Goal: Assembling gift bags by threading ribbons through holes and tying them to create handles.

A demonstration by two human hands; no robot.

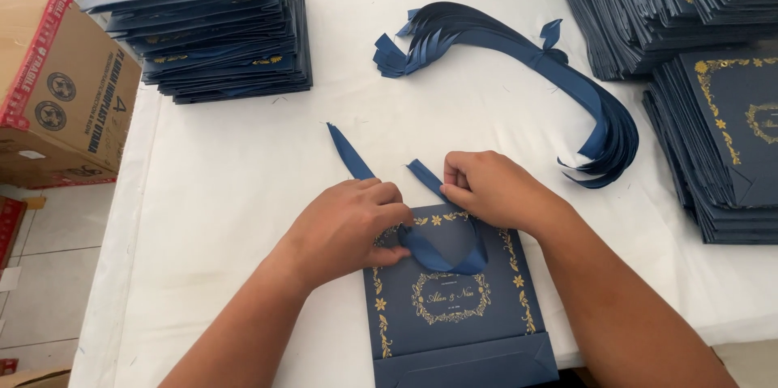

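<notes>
Brown cardboard box (57,88), red-taped edges with round black printed marks, standing off the counter's (243,161) left edge. Flat navy paper bag (454,307), gold floral border, at the near edge.

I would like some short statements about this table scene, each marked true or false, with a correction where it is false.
1. Both hands rest on the dark blue paper bag with gold ornament. True: the left hand and the right hand are at its top edge.
2. The ribbon at the bag is red. False: it is dark blue.
3. A bundle of blue ribbons lies on the white table. True.
4. The cardboard box stands at the right of the table. False: it is at the left.
5. Only one stack of bags is present. False: the stacks are at the far left and also at the right.
</notes>
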